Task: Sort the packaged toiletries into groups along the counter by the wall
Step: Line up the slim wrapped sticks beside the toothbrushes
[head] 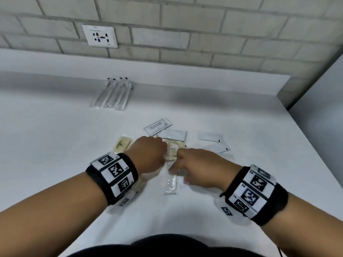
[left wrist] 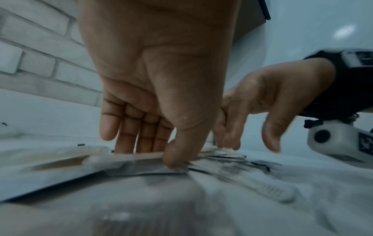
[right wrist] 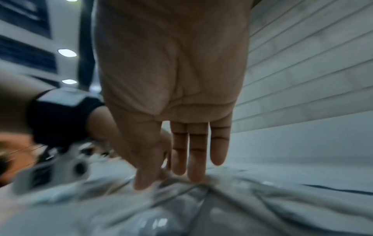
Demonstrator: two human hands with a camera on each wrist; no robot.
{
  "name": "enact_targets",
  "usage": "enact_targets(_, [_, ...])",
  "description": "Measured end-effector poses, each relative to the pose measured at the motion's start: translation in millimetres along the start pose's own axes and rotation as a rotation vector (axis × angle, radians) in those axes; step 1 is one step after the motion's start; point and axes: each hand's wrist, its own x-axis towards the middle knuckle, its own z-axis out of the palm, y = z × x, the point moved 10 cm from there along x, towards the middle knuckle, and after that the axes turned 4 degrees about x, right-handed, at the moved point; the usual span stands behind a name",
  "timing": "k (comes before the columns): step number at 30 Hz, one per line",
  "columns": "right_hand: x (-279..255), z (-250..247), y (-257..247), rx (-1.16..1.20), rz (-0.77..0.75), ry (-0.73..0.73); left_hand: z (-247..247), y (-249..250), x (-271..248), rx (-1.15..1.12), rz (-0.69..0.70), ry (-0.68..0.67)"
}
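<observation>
Two hands: both are working over the loose pile of packets at mid-counter, since that is where the unsorted stock is lying.
Left hand (left wrist: 161,89): thumb and fingers are pinching the edge of a flat wrapped packet (left wrist: 129,164), probably to peel it off the heap.
Right hand (right wrist: 171,95): fingers are reaching down nearly straight onto the crinkled wrappers; whether they are gripping one I cannot tell, as the shot is blurred.
Wrapped comb (head: 171,179): it is lying between the two hands, pointing toward the person.
Toothbrush group (head: 113,95): these are already sitting side by side against the wall upstand on the counter (head: 55,136), well apart from the pile, likely as the first finished group.
Soap bar (head: 122,145): it is waiting just left of the left hand.
Shampoo sachet (head: 157,126): it is lying beyond the hands, with plain white sachets (head: 210,137) to the right, all unsorted.
</observation>
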Motion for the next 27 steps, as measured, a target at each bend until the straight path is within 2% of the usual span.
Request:
enact_targets(2, [4,16,-18,-0.194,-0.128,0.007,-1,0,-5,0.041,-0.012,-0.008])
enact_targets(5, [8,19,-20,-0.349,-0.109,0.091,5,-7,-15,0.021,-0.047,-0.036])
enact_targets(7, [7,18,-27,-0.416,-0.157,0.150,7,-18,-23,-0.059,-0.118,-0.030])
enact_targets(12, [-4,3,-19,-0.335,-0.275,0.287,0,-53,-42,-0.365,-0.330,0.111])
enact_targets(15, [-7,-22,-2,-0.204,-0.252,0.379,1,-74,-52,-0.477,-0.519,0.133])
enact_targets(18, [-12,-57,33,-0.013,-0.104,0.430,-3,-78,-53,-0.474,-0.580,0.120])
enact_targets(21, [-16,-68,106,0.175,0.273,0.353,-1,-78,-49,-0.474,-0.599,0.078])
enact_targets(23, [-21,-59,151,0.274,0.487,0.293,5,-74,-45,-0.505,-0.558,0.016])
enact_targets(27, [-13,-25,174,0.236,0.578,0.092,12,-59,-44,-0.471,-0.397,-0.113])
